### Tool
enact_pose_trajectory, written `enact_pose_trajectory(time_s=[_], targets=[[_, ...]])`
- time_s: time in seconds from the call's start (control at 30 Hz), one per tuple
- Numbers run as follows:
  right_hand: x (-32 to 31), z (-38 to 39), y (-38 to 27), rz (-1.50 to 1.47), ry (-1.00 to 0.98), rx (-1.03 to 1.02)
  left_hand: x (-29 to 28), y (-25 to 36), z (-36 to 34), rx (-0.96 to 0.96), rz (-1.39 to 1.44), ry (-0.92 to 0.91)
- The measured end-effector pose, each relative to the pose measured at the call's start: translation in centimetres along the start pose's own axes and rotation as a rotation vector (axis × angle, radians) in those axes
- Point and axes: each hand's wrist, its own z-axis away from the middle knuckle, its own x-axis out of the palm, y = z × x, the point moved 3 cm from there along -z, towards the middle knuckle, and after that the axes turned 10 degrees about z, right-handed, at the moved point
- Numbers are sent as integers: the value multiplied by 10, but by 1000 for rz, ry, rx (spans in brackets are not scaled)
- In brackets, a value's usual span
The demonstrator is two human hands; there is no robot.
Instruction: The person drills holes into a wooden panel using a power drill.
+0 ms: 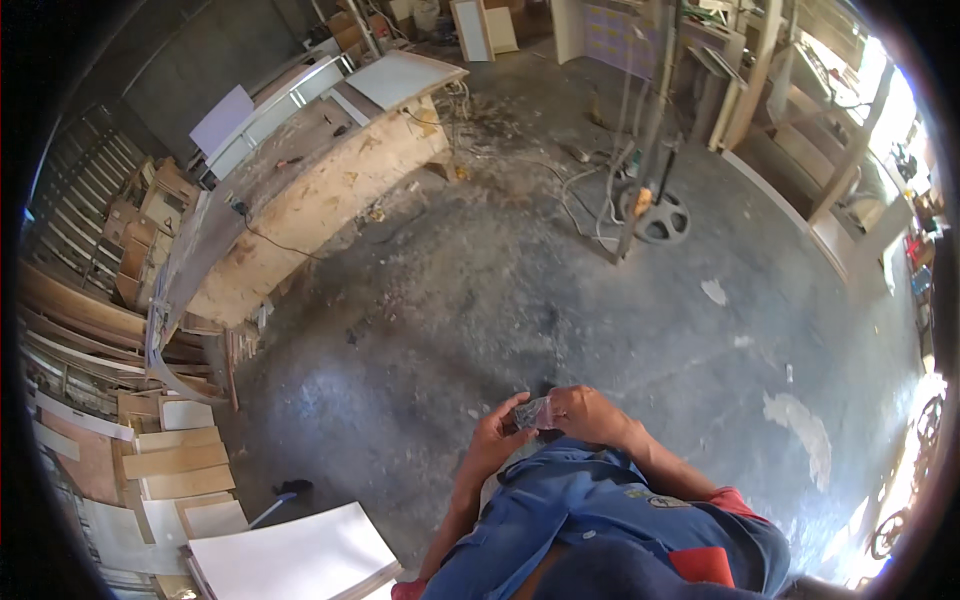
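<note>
A small clear plastic packet point(533, 413) with a pinkish tint is held between my two hands, close in front of my blue shirt. My left hand point(497, 432) grips its left side, thumb below and fingers above. On the other side my right hand point(590, 414) has its fingers curled over the packet's right end. What is inside the packet is too small to make out.
A long wooden workbench point(330, 185) with cables stands at the left. White panels point(295, 555) lie at lower left, beside stacked boards point(180, 465). Ahead on the right, a post rises near a grey wheel point(663, 218), with loose cords on the concrete floor point(430, 300).
</note>
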Motion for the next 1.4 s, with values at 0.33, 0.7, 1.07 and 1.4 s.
enact_pose_trajectory(time_s=[0.33,0.7,1.07,1.4], targets=[[-86,-313,69,264,-159,-183,-143,74,-253,-63,321,131],[-173,-589,234,199,125,159,-280,209,-610,4,231,-173],[-315,-773,434,93,444,352,-280,319,-958,-90,-1,-475],[-506,-1004,599,162,250,200,-277,449,-1239,51,-165,-286]])
